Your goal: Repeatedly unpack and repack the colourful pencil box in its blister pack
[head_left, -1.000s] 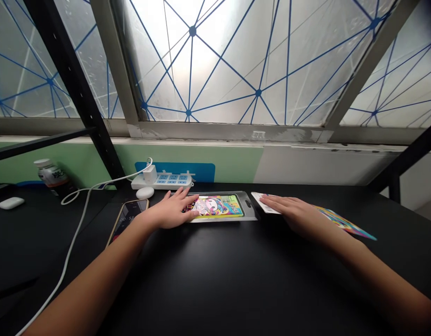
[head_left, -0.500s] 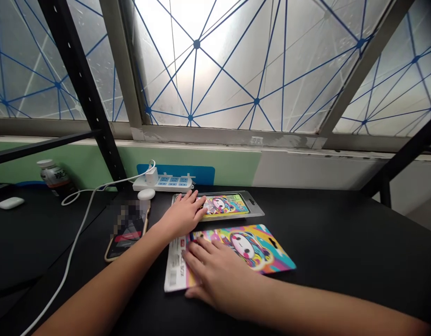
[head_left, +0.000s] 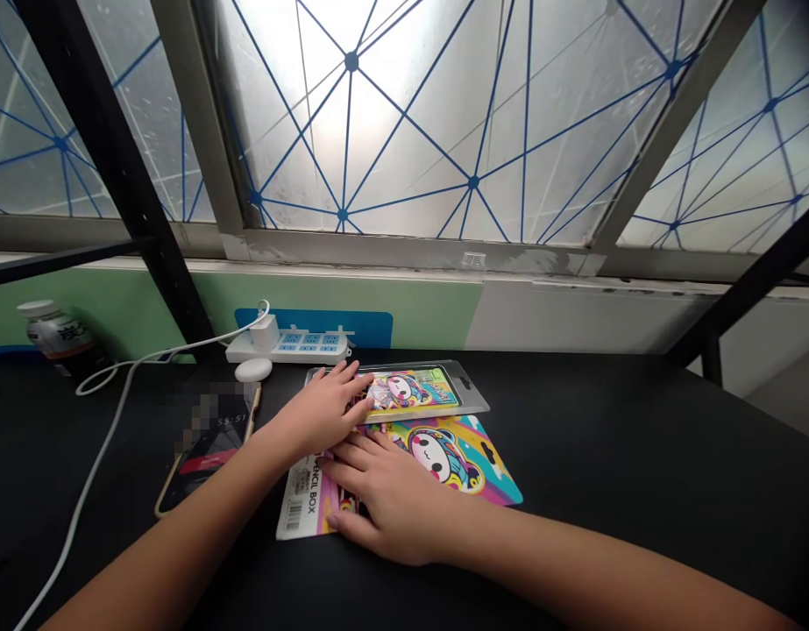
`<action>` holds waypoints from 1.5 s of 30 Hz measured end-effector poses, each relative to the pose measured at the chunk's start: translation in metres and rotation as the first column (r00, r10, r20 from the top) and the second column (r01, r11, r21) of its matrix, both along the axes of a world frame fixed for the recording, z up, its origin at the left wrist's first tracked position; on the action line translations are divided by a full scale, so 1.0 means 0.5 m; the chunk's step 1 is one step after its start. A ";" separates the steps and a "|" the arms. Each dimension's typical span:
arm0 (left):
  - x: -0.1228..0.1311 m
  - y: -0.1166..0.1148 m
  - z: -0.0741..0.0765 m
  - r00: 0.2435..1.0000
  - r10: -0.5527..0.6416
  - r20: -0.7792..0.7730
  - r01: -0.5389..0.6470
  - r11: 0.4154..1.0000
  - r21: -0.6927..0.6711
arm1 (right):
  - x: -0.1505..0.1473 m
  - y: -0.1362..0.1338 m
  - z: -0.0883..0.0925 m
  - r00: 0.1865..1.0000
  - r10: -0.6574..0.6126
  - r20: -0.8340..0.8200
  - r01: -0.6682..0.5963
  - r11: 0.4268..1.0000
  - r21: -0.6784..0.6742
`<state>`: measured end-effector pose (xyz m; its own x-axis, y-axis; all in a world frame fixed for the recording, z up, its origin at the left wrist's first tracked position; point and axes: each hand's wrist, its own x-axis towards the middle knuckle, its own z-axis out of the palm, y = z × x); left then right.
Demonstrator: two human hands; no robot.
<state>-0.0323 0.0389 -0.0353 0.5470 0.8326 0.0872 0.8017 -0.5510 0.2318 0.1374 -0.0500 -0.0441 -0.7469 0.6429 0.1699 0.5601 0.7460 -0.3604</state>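
Note:
My left hand (head_left: pixel 325 407) lies flat with spread fingers over the left part of a clear plastic blister pack (head_left: pixel 471 396), which frames a bright pencil box (head_left: pixel 410 388) with a cartoon face. Nearer to me, a colourful cardboard backing card (head_left: pixel 493 473) printed "PENCIL BOX" lies on the black table. Resting palm down on that card is my right hand (head_left: pixel 394 499), fingers stretched out, covering its middle. The card's far edge meets the pack's near edge; I cannot tell whether they overlap.
Left of my left forearm lies a phone (head_left: pixel 207 456), with a round white case (head_left: pixel 252 369) behind it. A white power strip (head_left: pixel 299 344) stands by the wall, its white cable (head_left: pixel 108 438) running toward me. A dark bottle (head_left: pixel 66 337) and black frame posts (head_left: pixel 173 289) flank the table.
The card has slid away from me under my right hand, closing the gap to the blister pack. My left hand stays on the pack. The view has shifted slightly right.

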 end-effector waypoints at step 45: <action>0.006 -0.011 0.001 0.998 0.045 -0.038 -0.042 0.997 0.068 | 0.217 0.243 0.053 0.908 -0.350 0.229 0.362 0.932 -0.014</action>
